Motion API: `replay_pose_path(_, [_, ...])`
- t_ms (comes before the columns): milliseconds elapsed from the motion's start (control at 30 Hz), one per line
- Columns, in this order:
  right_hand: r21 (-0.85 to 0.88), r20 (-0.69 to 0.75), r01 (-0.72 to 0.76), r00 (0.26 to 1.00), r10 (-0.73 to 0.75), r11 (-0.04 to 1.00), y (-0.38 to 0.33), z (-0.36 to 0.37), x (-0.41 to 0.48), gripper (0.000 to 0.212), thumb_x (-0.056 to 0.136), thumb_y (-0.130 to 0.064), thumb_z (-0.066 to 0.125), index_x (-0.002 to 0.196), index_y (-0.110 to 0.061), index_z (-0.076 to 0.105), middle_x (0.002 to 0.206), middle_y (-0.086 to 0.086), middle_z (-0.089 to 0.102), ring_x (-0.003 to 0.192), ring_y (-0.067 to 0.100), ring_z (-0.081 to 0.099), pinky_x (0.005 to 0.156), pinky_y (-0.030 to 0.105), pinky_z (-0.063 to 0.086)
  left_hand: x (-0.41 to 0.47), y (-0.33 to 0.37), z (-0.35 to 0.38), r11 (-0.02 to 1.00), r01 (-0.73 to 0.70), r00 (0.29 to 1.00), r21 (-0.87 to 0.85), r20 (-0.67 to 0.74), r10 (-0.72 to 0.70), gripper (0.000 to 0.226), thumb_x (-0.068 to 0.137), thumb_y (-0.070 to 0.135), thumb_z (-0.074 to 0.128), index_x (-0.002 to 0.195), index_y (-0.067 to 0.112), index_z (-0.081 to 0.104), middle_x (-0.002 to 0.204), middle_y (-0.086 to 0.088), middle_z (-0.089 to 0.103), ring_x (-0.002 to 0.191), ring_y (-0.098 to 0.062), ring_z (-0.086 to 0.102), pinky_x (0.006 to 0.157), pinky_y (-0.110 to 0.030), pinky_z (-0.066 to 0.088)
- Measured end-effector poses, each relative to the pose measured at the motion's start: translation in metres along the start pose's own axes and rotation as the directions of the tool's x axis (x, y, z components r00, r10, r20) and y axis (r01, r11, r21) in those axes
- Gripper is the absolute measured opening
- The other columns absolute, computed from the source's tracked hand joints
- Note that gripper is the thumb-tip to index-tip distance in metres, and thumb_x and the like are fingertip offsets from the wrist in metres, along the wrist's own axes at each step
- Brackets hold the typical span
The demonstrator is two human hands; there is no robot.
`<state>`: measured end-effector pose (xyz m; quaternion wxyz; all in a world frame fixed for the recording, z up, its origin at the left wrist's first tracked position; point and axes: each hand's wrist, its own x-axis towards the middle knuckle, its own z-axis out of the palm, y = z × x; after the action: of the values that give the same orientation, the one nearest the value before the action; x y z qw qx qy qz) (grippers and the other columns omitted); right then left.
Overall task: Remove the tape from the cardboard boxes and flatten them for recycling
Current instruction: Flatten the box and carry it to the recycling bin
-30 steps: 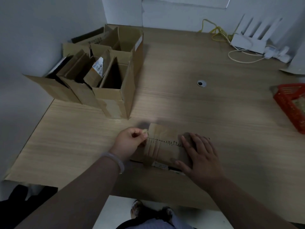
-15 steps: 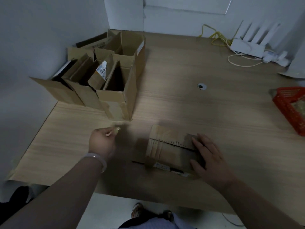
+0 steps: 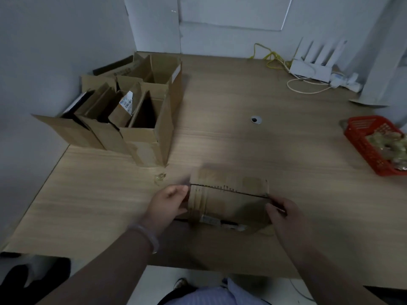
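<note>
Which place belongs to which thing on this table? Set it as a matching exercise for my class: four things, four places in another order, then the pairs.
Things:
1. small cardboard box
2. red basket
3. white router
4. open boxes

Places:
A. far right of the table, against the back wall
B. far left, by the side wall
C. near edge, held between the left hand and the right hand
D. right edge

Pairs: 1-C, 2-D, 3-A, 4-B
</note>
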<state>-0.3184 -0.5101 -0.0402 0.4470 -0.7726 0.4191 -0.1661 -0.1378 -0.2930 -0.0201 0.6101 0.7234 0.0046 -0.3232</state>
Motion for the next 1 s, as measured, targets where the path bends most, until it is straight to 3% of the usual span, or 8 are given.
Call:
replay_pose_path(67, [0.042,-0.019,-0.096,0.995,0.097,0.995,0.001,-0.002,0.003,0.01,0.091,-0.028,0.06,0.09,-0.027,0.069,0.085,-0.008,0.07,0.086,0.015,0.066,0.081,0.037,0.054,-0.004,0.006,0.006,0.989,0.085,0.996,-0.121,-0.013,-0.088,0.028,0.097,0.025,0.05,0.078,0.009,0.065,0.09,-0.008,0.067,0.089,-0.019,0.063,0.069,-0.035,0.055])
replay_pose_path(167, [0.081,0.014,-0.195,0.981,0.195,0.977,-0.003,-0.007,0.004,0.033,0.092,-0.044,0.054,0.07,-0.027,0.072,0.065,-0.004,0.069,0.071,0.015,0.065,0.07,0.038,0.051,-0.005,0.011,0.009,0.979,0.148,0.989,-0.139,0.011,-0.148,0.037,0.096,0.028,0.051,0.068,0.007,0.062,0.076,-0.008,0.067,0.079,-0.019,0.064,0.067,-0.033,0.056])
replay_pose_path(300, [-0.114,0.185,-0.066,0.979,0.086,0.991,-0.019,-0.016,0.014,0.028,0.087,-0.038,0.062,0.061,-0.042,0.072,0.072,-0.019,0.068,0.075,0.002,0.061,0.064,0.022,0.044,-0.001,0.016,0.009,0.908,-0.096,0.985,0.407,0.172,0.028,0.019,0.086,0.014,0.067,0.104,0.008,0.072,0.093,0.0,0.068,0.076,-0.001,0.062,0.076,-0.015,0.048])
replay_pose_path(367, [-0.27,0.335,0.015,0.939,0.079,0.963,-0.027,-0.02,0.025,0.017,0.083,-0.027,0.067,0.089,-0.042,0.075,0.102,-0.013,0.068,0.094,0.009,0.062,0.083,0.028,0.05,0.005,0.022,0.008,0.766,-0.22,0.956,0.604,0.29,0.045,0.046,0.08,0.009,0.071,0.125,0.012,0.062,0.121,-0.005,0.061,0.095,-0.007,0.061,0.08,-0.008,0.04])
replay_pose_path(467, [-0.529,0.448,0.157,0.886,0.118,0.834,-0.038,-0.02,0.037,0.045,0.08,-0.029,0.064,0.125,-0.029,0.061,0.123,0.004,0.053,0.11,0.023,0.054,0.098,0.036,0.045,0.014,0.028,0.014,0.601,-0.253,0.945,0.758,0.328,-0.016,0.081,0.075,0.019,0.071,0.147,0.028,0.034,0.146,-0.007,0.024,0.124,-0.018,0.044,0.093,-0.009,0.032])
replay_pose_path(700, [-0.703,0.349,0.14,0.922,0.167,0.698,-0.056,0.009,0.045,0.098,0.064,-0.072,0.066,0.137,-0.013,0.037,0.128,0.01,0.04,0.115,0.03,0.051,0.093,0.037,0.044,0.025,0.024,0.044,0.442,-0.129,0.991,0.888,0.127,0.035,0.118,0.052,0.069,0.073,0.146,0.032,0.012,0.124,-0.003,0.027,0.125,-0.029,0.037,0.1,-0.032,0.039])
replay_pose_path(833, [-0.792,0.28,0.167,0.954,0.107,0.587,-0.058,0.03,0.044,0.113,0.065,-0.072,0.066,0.142,-0.004,0.021,0.129,0.014,0.038,0.116,0.031,0.048,0.093,0.038,0.044,0.029,0.016,0.055,0.526,-0.064,0.998,0.848,0.045,0.048,0.115,0.054,0.06,0.078,0.14,0.037,0.004,0.13,-0.003,0.025,0.118,-0.027,0.044,0.095,-0.038,0.044])
replay_pose_path(1000, [-0.591,0.283,0.057,0.949,0.14,0.804,-0.042,0.024,0.048,0.095,0.07,-0.051,0.063,0.144,-0.014,0.017,0.129,0.011,0.037,0.117,0.033,0.046,0.094,0.04,0.044,0.024,0.004,0.046,0.714,-0.15,0.988,0.684,0.086,0.125,0.108,0.059,0.045,0.067,0.14,0.049,-0.005,0.14,0.004,0.032,0.118,-0.022,0.046,0.098,-0.033,0.041])
